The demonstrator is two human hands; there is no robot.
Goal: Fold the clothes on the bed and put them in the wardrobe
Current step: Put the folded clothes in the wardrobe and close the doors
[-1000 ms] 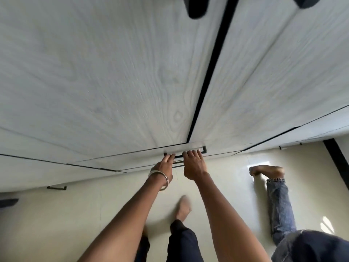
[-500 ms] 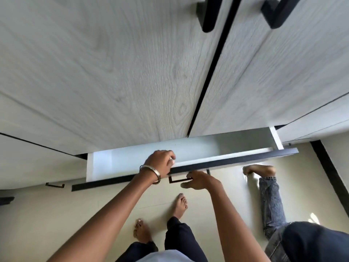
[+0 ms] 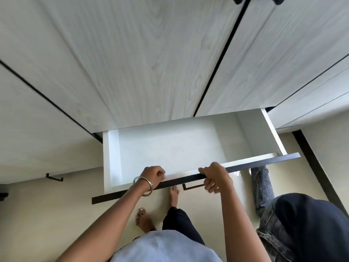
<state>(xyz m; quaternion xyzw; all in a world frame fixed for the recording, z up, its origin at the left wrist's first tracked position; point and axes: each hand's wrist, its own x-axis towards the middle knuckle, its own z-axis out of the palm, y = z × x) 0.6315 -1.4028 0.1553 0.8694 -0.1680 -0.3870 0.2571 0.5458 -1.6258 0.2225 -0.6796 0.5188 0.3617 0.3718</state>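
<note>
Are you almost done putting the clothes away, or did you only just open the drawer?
Only just started. Done: the wardrobe drawer is pulled out, and its white inside shows no clothes. In hand: the left hand and the right hand both grip the drawer's dark front edge. Left: no folded clothes and no bed are in view, so everything has yet to go in.
</note>
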